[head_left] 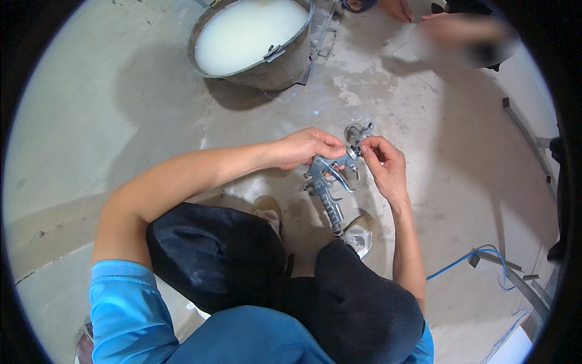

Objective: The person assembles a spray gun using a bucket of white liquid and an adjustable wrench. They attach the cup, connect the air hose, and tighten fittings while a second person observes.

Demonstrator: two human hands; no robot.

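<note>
A silver metal spray gun (332, 209) hangs in front of my knees, its ribbed handle pointing down toward my shoes. My left hand (306, 147) is closed on the upper body of the gun, thumb on top near the front end. My right hand (386, 165) pinches the dark nozzle end (354, 151) with thumb and fingertips. The trigger (341, 178) shows below my left hand. Just beyond the nozzle is another metal part (357, 131), partly hidden behind my hands; I cannot tell whether it joins the gun.
A large dark bucket (260, 79) of cloudy whitish liquid stands on the concrete floor ahead, a small dark clip-like piece at its rim. At the far right is another person's hand (397, 9). A blue hose (448, 267) and metal frame bars (530, 291) lie at right.
</note>
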